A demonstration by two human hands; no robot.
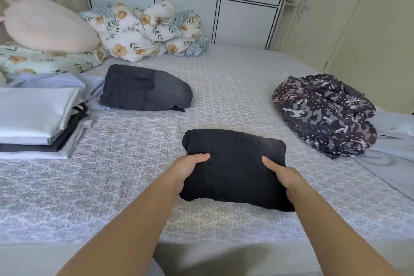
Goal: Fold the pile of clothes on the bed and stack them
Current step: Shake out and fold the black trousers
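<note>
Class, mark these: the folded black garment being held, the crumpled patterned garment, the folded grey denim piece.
folded black garment (237, 170), head view, top face.
crumpled patterned garment (324, 114), head view, middle.
folded grey denim piece (143, 87), head view, top.

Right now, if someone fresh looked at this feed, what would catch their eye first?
Front and centre, the left hand and right hand grip a folded black garment on the bed. A crumpled dark patterned garment lies unfolded at right; a folded stack sits at left.
</note>
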